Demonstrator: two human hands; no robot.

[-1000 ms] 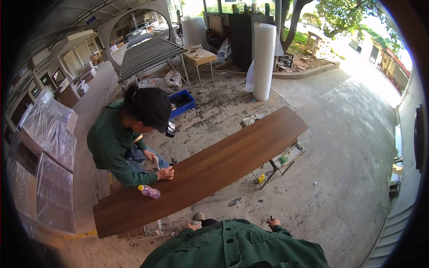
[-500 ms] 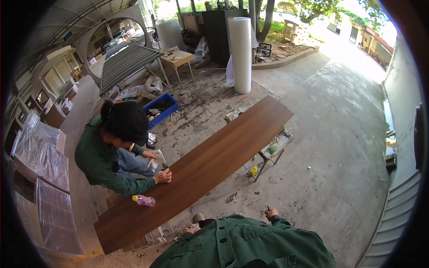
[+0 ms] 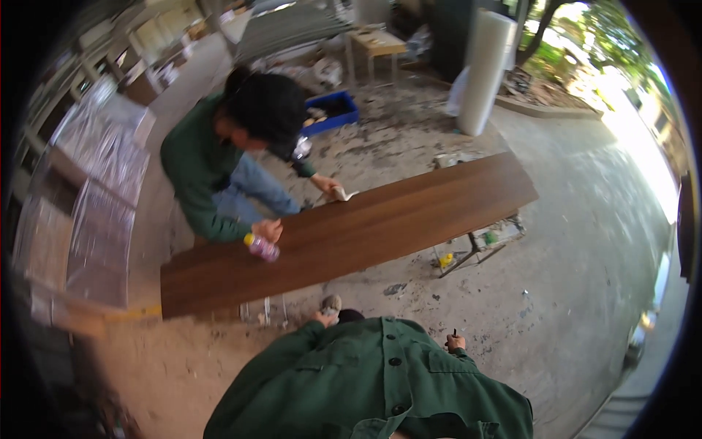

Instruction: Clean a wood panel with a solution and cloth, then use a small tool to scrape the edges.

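Observation:
My right hand (image 3: 455,342) hangs low beside my body, closed round a thin dark stick-like thing (image 3: 455,333); its exact kind is too small to tell. Close to my shoe (image 3: 332,301), my left hand (image 3: 325,317) is curled, with something pale at its fingers that I cannot make out. Both hands are apart from the long brown wooden board (image 3: 409,212) in front of me. Across it a person in a green jacket (image 3: 191,172) bends over, one hand holding a white cloth (image 3: 342,193) at the far edge. A pink bottle with a yellow cap (image 3: 263,248) is beside their other hand.
Metal trestles (image 3: 479,249) support the board. A blue crate (image 3: 333,113) and a small table (image 3: 376,45) lie beyond it. A tall white roll (image 3: 482,73) stands at the back. Plastic-wrapped boxes (image 3: 99,219) are stacked at left. Beneath the board's right end sits a yellow bottle (image 3: 444,260).
My view has swung left, so the scene sits turned and further right. The person's cloth hand has moved onto the board's far edge. Their other hand has drawn back to the bottle.

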